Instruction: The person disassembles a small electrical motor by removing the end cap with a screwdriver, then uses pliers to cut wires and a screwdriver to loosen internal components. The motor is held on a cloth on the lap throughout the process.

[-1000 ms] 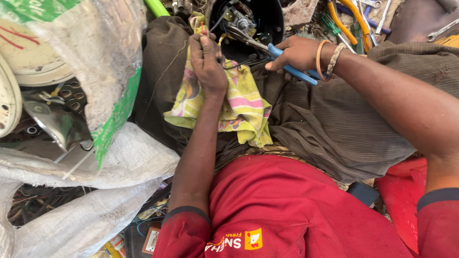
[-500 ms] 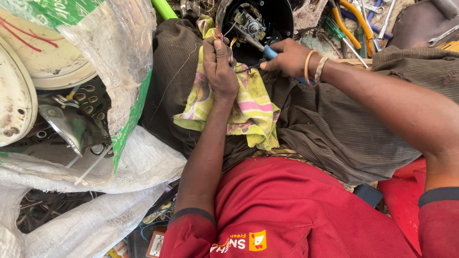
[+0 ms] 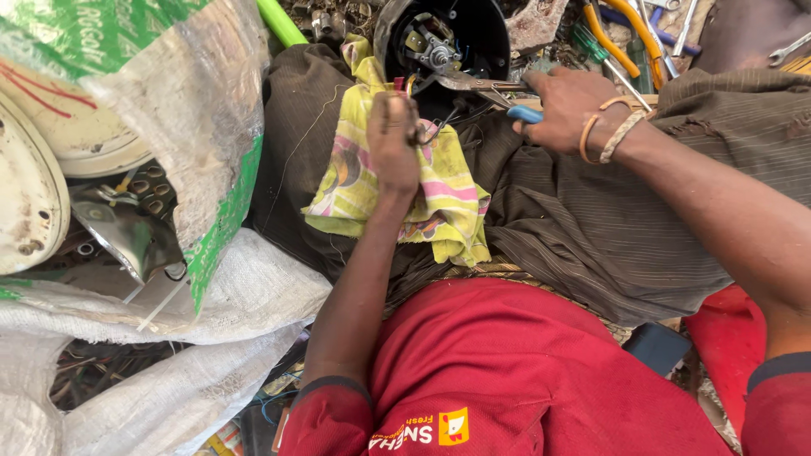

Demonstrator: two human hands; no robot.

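Above the person's lap, the right hand (image 3: 568, 108) grips blue-handled pliers (image 3: 490, 89) whose tips reach into a black motor housing (image 3: 473, 38). Left hand (image 3: 394, 142) fingers pinch thin wires (image 3: 431, 133) over a yellow cloth (image 3: 363, 181).

Far off to the left of my left hand, a white woven sack (image 3: 160, 84) with green print slumps over a dented white metal disc (image 3: 29, 203). Below it lie more pale sacks (image 3: 194, 295), with a shiny bent metal piece (image 3: 127, 232) between them. A green tube (image 3: 279, 21) pokes out above the sack's edge. Beyond my right hand, orange-handled pliers (image 3: 625, 25) and screwdrivers (image 3: 667, 29) lie in a heap. A red object (image 3: 718, 329) sits under my right forearm.
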